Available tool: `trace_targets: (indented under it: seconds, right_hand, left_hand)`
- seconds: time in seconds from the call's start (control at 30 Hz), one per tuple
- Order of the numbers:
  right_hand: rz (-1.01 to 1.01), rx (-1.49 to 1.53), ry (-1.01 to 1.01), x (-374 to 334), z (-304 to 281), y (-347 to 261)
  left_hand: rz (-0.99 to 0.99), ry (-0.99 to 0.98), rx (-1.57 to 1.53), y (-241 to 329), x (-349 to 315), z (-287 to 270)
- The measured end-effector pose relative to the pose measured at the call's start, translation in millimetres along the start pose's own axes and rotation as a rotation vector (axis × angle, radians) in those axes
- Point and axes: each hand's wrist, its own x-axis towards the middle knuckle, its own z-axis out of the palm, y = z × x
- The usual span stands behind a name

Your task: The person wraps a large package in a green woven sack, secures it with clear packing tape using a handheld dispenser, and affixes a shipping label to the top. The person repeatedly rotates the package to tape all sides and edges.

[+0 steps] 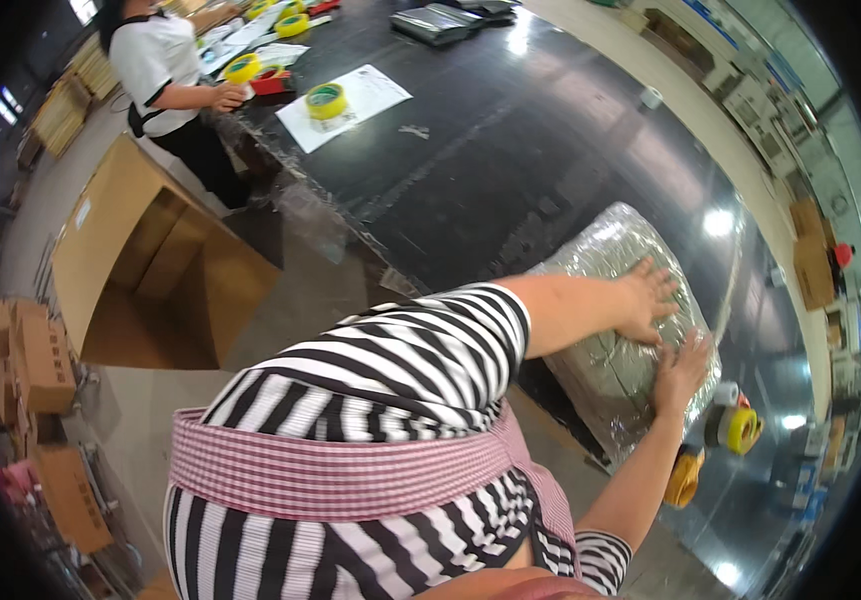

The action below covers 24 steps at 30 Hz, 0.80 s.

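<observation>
A bulky package wrapped in clear, shiny plastic (590, 375) lies at the near edge of the dark table, with something grey-green showing through. On its upper face my left hand (647, 300) rests palm down, its fingers spread. My right hand (683, 372) lies against the package's right side, close to the left hand, with fingers stretched over the plastic. Neither hand grips a separate object. The film wrinkles and glints around both.
Tape rolls (742, 430) and a yellow tape dispenser (685, 478) sit right of the package. Farther off are a tape roll on paper (326, 101) and black plastic bags (437, 23). Left stands an open carton (100, 255); beyond it, a person (157, 62) works at the table.
</observation>
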Motion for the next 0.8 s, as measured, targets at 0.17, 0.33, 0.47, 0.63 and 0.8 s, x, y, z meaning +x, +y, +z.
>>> trace_targets:
  seconds: [0.17, 0.33, 0.47, 0.63, 0.8]
  right_hand:
    - [-0.016, -0.124, -0.161, -3, 19, -12]
    - [0.008, -0.112, -0.176, -6, 15, -15]
    - [-0.015, -0.073, -0.136, -6, 23, -6]
    - [-0.08, 0.067, -0.078, 3, 29, 2]
    - [-0.071, 0.108, -0.058, -8, 29, 12]
  left_hand:
    - [-0.022, -0.061, 0.02, -2, -5, 30]
    - [-0.021, -0.081, 0.038, -1, 3, 29]
    - [0.002, -0.07, -0.031, -2, -3, 22]
    - [0.133, 0.1, -0.674, -58, -24, 10]
    - [-0.359, 0.482, -0.479, -182, -220, -26]
